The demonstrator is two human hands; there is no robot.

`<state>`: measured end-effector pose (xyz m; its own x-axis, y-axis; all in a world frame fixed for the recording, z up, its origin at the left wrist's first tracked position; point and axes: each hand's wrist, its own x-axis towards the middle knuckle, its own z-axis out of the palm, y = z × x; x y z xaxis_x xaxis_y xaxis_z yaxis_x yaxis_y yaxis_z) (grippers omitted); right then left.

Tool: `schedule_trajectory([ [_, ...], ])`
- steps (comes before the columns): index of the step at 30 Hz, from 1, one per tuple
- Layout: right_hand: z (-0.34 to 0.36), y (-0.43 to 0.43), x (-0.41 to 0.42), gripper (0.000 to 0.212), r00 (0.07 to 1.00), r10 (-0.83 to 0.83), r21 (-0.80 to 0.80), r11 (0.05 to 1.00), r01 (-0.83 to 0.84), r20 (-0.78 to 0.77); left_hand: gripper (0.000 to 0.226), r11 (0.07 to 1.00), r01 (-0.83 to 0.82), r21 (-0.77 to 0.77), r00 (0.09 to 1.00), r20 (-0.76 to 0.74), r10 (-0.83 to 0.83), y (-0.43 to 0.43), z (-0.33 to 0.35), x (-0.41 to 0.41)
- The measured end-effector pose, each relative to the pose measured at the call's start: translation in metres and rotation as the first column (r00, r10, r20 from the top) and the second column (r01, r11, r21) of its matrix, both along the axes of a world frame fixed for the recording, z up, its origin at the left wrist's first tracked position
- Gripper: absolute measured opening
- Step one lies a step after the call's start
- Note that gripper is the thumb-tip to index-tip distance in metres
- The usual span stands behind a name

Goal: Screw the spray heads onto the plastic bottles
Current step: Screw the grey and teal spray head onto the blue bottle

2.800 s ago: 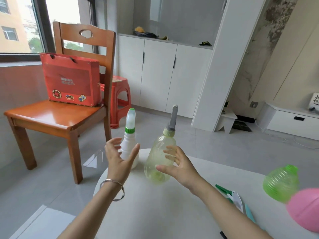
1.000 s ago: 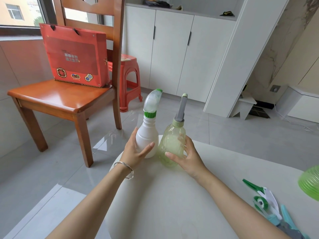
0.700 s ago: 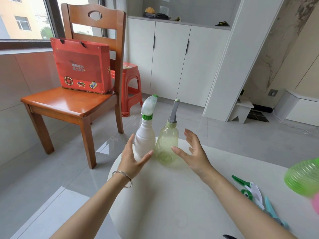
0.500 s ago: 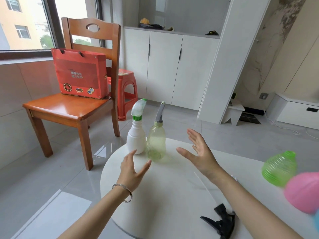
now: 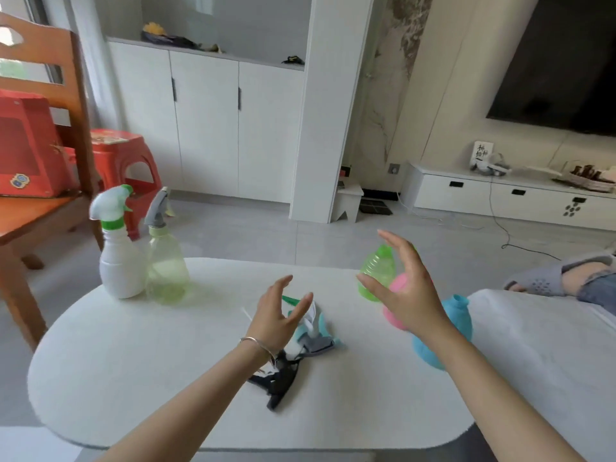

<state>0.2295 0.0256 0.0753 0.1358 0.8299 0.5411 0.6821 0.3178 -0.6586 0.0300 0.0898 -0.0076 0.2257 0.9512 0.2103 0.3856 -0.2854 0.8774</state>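
Two bottles with spray heads on stand at the table's far left: a white bottle point(image 5: 117, 261) with a white-and-green head and a pale green bottle point(image 5: 165, 268) with a grey head. Three headless bottles stand at the right: a bright green bottle point(image 5: 376, 271), a pink bottle point(image 5: 396, 288) and a blue bottle point(image 5: 456, 315), all partly hidden by my right hand point(image 5: 405, 288), which hovers open in front of them. My left hand point(image 5: 278, 315) is open above a heap of loose spray heads point(image 5: 313, 331); a black spray head point(image 5: 280, 381) lies nearer me.
The white oval table point(image 5: 133, 361) ends close at the left and front. A wooden chair point(image 5: 36, 211) with a red box stands left, a red stool point(image 5: 123, 168) behind it. A white surface point(image 5: 533, 345) adjoins the table at right, with a person's slippered foot point(image 5: 546, 278) beyond.
Both hands let go of the two capped bottles and moved right. The view swung right too, so the loose heads and the headless bottles now sit in the middle.
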Motion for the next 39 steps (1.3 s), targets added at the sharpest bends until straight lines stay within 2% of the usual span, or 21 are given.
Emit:
schedule_trajectory([
  [3,-0.002,-0.013,0.036,0.066,0.998,-0.055,0.06,0.997,0.056,-0.03,0.059,0.999,0.038,-0.007,0.999,0.021,-0.037,-0.004,0.0,0.041],
  [7,-0.022,-0.023,0.084,0.073,0.973,-0.213,0.089,0.971,0.22,-0.089,0.06,0.997,0.069,-0.024,0.997,0.029,-0.068,-0.012,-0.007,0.084],
  [12,-0.07,-0.024,0.126,0.094,0.904,-0.329,-0.139,0.943,0.301,-0.272,0.059,0.995,0.094,-0.033,0.995,-0.013,-0.094,-0.016,-0.02,0.119],
  [15,-0.087,-0.022,0.141,0.099,0.904,-0.339,-0.298,0.919,0.259,-0.261,0.058,0.991,0.109,-0.073,0.992,-0.05,-0.113,-0.018,-0.031,0.13],
  [19,-0.094,-0.017,0.149,0.098,0.908,-0.322,-0.365,0.906,0.214,-0.269,0.057,0.989,0.122,-0.083,0.989,-0.079,-0.128,-0.02,-0.041,0.139],
  [22,-0.1,-0.016,0.145,0.093,0.913,-0.343,-0.413,0.881,0.232,-0.219,0.057,0.988,0.131,-0.083,0.988,-0.075,-0.137,-0.022,-0.044,0.143],
  [29,-0.09,-0.026,0.128,0.079,0.893,-0.404,-0.386,0.87,0.308,-0.2,0.061,0.979,0.188,-0.085,0.98,-0.051,-0.193,-0.033,-0.039,0.143],
  [33,-0.071,-0.037,0.105,0.075,0.898,-0.353,-0.345,0.904,0.254,-0.263,0.074,0.956,0.286,-0.069,0.957,-0.038,-0.289,-0.039,-0.03,0.137],
  [36,-0.06,-0.038,0.077,0.066,0.859,-0.225,-0.306,0.948,0.084,-0.46,0.085,0.928,0.368,-0.053,0.93,0.004,-0.368,-0.041,-0.02,0.126],
  [39,-0.058,-0.029,0.048,0.055,0.774,-0.106,-0.26,0.963,-0.077,-0.624,0.082,0.928,0.371,-0.014,0.927,0.064,-0.37,-0.038,-0.009,0.105],
])
